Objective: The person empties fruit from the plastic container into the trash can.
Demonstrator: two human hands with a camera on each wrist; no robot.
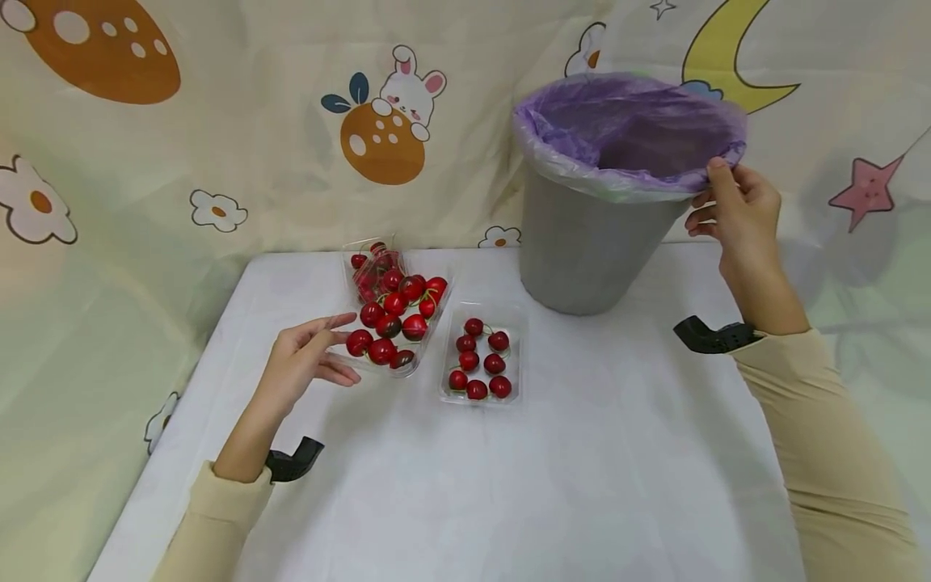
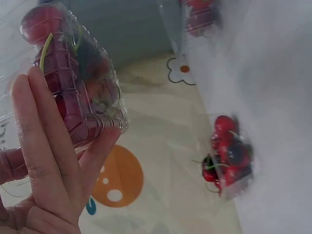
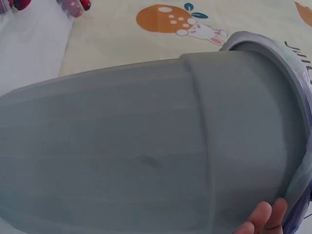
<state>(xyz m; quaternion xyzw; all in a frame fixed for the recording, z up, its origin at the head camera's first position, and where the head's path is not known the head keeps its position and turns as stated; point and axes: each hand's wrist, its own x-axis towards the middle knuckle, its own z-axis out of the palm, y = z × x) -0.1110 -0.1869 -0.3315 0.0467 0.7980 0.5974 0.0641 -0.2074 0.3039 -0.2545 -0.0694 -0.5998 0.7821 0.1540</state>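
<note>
1. The left hand (image 1: pixel 301 356) grips a clear plastic box (image 1: pixel 416 369) of cherries (image 1: pixel 395 304), raised above the desk (image 1: pixel 582 453), at its fingertips.
2. The right hand (image 1: pixel 747 212), farther right, pinches a grey trash bin (image 1: pixel 589 246) by its rim.

Runs bright to blackish red on the cherries (image 1: pixel 395 304), green on their stems (image 2: pixel 45 51). Shows grey on the bin (image 1: pixel 589 234), purple on its liner (image 1: pixel 575 133), white on the tablecloth (image 1: pixel 582 461); on the cream backdrop (image 1: pixel 276 113), white-spotted orange shapes (image 1: pixel 393 155), a yellow moon (image 1: pixel 713 52), a pink star (image 1: pixel 863 192).
</note>
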